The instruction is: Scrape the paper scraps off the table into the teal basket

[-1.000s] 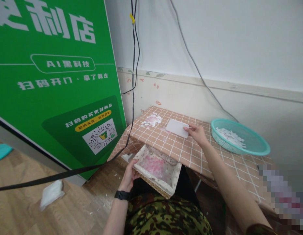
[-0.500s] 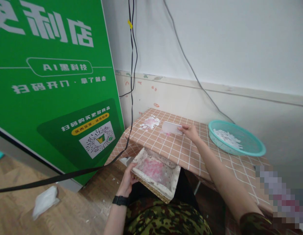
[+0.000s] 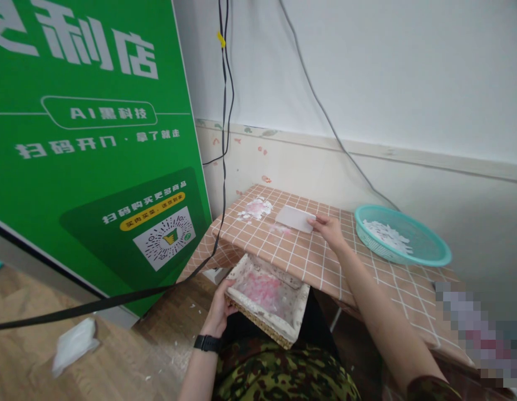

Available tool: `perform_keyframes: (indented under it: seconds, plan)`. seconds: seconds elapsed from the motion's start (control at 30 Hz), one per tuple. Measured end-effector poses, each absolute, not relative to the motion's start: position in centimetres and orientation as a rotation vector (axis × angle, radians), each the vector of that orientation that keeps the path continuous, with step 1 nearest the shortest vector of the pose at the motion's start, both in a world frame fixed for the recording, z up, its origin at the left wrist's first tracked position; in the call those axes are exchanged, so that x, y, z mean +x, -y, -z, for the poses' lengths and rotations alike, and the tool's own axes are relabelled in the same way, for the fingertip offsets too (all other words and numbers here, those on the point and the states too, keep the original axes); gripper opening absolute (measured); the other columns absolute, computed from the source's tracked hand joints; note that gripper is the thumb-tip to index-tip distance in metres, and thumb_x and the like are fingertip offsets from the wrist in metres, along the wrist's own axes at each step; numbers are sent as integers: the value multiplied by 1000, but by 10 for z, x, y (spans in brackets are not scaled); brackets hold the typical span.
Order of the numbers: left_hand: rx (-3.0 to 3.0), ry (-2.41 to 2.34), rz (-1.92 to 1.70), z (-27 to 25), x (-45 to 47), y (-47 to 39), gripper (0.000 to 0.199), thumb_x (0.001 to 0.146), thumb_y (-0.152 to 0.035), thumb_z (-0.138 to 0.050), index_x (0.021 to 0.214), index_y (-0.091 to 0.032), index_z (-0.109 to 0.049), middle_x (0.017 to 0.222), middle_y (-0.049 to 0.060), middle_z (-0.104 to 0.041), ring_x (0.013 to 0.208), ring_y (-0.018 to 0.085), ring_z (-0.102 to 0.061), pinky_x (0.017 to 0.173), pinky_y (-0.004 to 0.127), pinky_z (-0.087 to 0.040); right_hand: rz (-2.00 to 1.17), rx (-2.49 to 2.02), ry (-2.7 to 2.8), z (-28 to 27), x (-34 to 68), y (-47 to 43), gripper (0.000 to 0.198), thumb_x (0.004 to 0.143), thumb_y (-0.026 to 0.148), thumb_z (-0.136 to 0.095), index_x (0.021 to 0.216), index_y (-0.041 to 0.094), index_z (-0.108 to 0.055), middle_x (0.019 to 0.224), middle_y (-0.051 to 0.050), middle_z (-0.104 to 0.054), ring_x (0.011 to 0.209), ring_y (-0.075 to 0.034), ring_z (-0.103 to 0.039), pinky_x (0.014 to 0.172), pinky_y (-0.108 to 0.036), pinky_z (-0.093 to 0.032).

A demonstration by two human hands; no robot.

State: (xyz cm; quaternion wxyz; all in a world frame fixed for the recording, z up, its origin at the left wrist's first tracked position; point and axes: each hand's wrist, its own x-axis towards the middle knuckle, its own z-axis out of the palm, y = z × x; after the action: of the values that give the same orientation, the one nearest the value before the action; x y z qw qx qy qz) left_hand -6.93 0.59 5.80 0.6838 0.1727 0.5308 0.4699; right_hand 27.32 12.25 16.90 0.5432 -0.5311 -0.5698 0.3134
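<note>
My left hand (image 3: 220, 308) grips the left side of a cloth-lined woven basket (image 3: 272, 329), held tilted just below the table's front edge. Pink and white scraps (image 3: 262, 291) lie inside it. Over the table, my right hand (image 3: 326, 227) pinches the right end of a flat white card (image 3: 294, 218) between thumb and fingers. A few pinkish bits (image 3: 281, 229) show on the cloth by the card's lower edge. To the left of the card is a small pile of white and pink scraps (image 3: 257, 208).
A brown checked tablecloth (image 3: 325, 262) covers the table. On its right side stands a turquoise plastic basket (image 3: 425, 259) with white pieces (image 3: 387, 236). A black strap (image 3: 187, 278) hangs across the left front. A green sign panel (image 3: 116, 184) stands at left; a white packet (image 3: 77, 344) lies on the floor.
The card in my right hand has shifted slightly right and lies at a flatter angle, showing more of its face. My left hand and the woven basket have barely moved.
</note>
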Motion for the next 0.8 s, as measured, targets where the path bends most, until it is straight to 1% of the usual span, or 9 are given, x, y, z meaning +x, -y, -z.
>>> perform_keyframes:
  seconds: [0.13,0.27,0.4,0.53,0.63,0.8]
  plan:
    - [389,-1139,-1051,-40,-64,-5,33,65,-44,-63,87,-18,-61,68,2,-64,58,17,-58,56,31,-48,-805,-1262,1171,-163,291,-107,48,59,45,-74,95,14,-68,80,-6,-69,68,-19,-63,61,-33,-53]
    - [430,-1163,-1058,-29,-50,-1,30,67,-45,-60,82,-19,-60,65,1,-62,59,17,-58,57,30,-47,-862,-1282,1147,-155,292,-101,48,59,43,-75,95,13,-68,79,-7,-69,65,-19,-62,55,-31,-53]
    - [496,-1197,-1094,-29,-42,1,31,65,-46,-60,80,-19,-60,64,1,-61,61,18,-59,55,28,-46,-921,-1255,1134,-152,280,-102,49,60,42,-75,99,13,-67,80,-7,-69,63,-17,-62,53,-29,-52]
    - [471,-1208,-1072,-32,-47,0,30,65,-45,-59,78,-18,-57,59,0,-57,56,17,-56,54,28,-46,-966,-1243,1150,-152,275,-102,49,59,40,-76,97,12,-67,73,-5,-67,55,-14,-58,47,-26,-50]
    - [471,-1199,-1066,-34,-49,1,28,65,-45,-59,75,-19,-55,55,-2,-55,53,16,-54,54,29,-47,-981,-1216,1135,-154,272,-100,45,59,38,-76,96,13,-68,75,-6,-68,56,-14,-59,46,-25,-51]
    - [490,-1214,-1058,-38,-48,2,29,66,-45,-58,78,-18,-57,58,0,-59,57,17,-57,57,31,-48,-1048,-1232,1148,-161,267,-94,44,60,37,-76,97,14,-68,73,-6,-68,52,-15,-59,42,-25,-50]
